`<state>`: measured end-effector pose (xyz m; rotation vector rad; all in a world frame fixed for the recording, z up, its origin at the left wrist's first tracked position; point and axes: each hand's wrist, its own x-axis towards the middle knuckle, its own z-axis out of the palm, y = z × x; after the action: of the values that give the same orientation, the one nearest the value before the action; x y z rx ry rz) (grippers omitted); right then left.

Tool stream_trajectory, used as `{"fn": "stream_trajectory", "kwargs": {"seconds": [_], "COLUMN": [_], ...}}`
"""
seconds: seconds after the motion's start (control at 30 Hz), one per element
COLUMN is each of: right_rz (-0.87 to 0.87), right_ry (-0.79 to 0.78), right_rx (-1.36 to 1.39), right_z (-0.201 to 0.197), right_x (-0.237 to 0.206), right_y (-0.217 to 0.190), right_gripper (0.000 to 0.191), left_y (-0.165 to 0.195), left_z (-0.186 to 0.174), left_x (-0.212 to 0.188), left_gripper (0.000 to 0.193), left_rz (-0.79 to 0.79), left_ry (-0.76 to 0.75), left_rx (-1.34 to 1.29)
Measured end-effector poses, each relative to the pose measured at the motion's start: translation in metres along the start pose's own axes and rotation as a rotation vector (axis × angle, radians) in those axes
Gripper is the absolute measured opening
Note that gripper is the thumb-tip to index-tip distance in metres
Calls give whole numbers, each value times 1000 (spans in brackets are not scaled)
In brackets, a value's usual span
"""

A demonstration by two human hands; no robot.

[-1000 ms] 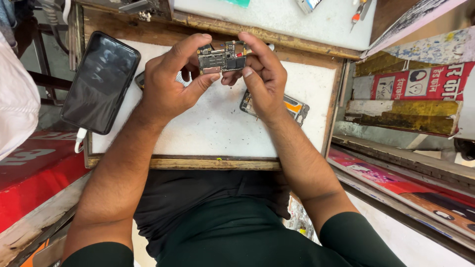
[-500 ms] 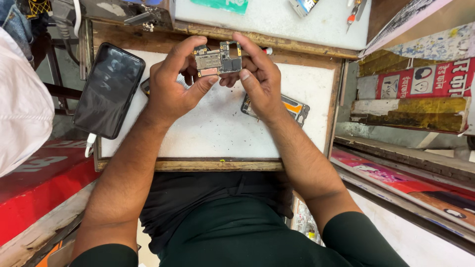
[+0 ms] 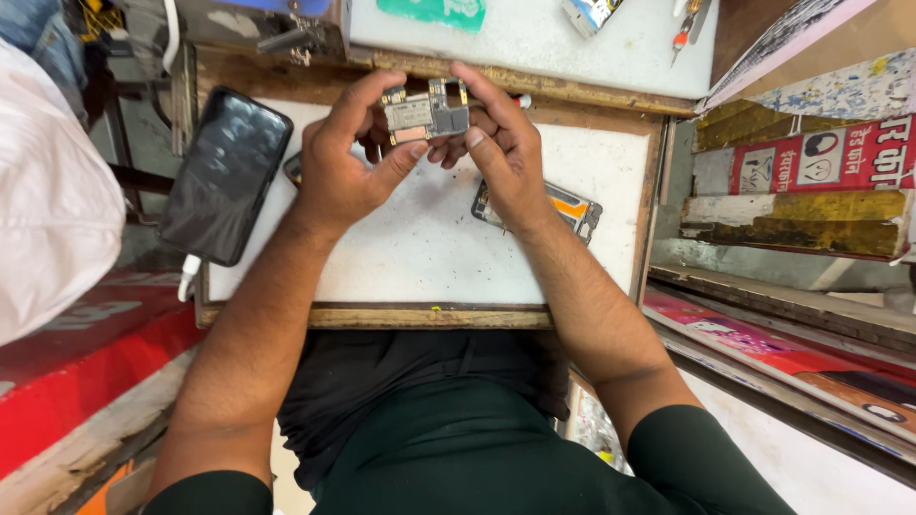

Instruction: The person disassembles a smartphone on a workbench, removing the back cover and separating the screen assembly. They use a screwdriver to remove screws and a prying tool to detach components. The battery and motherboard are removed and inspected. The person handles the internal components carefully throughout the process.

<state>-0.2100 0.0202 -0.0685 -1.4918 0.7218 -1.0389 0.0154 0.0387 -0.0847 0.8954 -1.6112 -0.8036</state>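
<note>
A small phone circuit board (image 3: 425, 116), silver with metal shields and gold contacts, is held up above the white work surface (image 3: 420, 248). My left hand (image 3: 345, 162) pinches its left end between thumb and fingers. My right hand (image 3: 501, 143) grips its right end and top edge. Under my right hand lies an opened phone frame (image 3: 572, 210) with an orange part showing. A black phone (image 3: 226, 174) lies screen-up at the surface's left edge.
A wooden frame (image 3: 382, 316) borders the work surface. Behind it sits a second white board with a teal card (image 3: 434, 11) and a small tool (image 3: 685, 27). Painted boards and printed cartons (image 3: 811, 167) stack to the right. A white cloth (image 3: 48, 200) is at left.
The view has shifted slightly, so the board and both hands sit a little higher in frame. Both hands keep their hold on the circuit board; the fingers have barely moved.
</note>
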Motion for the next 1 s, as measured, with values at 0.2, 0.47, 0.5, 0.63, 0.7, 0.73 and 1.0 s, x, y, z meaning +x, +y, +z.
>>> {"fn": "stream_trajectory", "kwargs": {"seconds": [0.2, 0.47, 0.5, 0.63, 0.7, 0.73, 1.0], "right_rz": [18, 83, 85, 107, 116, 117, 161], "right_ry": [5, -22, -17, 4, 14, 17, 60], "right_rx": [-22, -78, -84, -68, -38, -23, 55], "right_z": [3, 4, 4, 1, 0, -1, -1], "right_x": [-2, 0, 1, 3, 4, 3, 7], "right_y": [-1, -3, -3, -8, -9, -9, -5], "right_gripper": [54, 54, 54, 55, 55, 55, 48], "left_y": [1, -3, -4, -5, -5, -4, -11], "left_z": [-2, 0, 0, 2, 2, 2, 5], "left_x": [-1, -2, -2, 2, 2, 2, 0], "left_gripper": [55, 54, 55, 58, 59, 59, 58], "left_rz": [45, 29, 29, -6, -29, -34, -66], "left_ry": [21, 9, 12, 13, 5, 0, -2], "left_rx": [15, 21, 19, 16, 15, 15, 7]}}
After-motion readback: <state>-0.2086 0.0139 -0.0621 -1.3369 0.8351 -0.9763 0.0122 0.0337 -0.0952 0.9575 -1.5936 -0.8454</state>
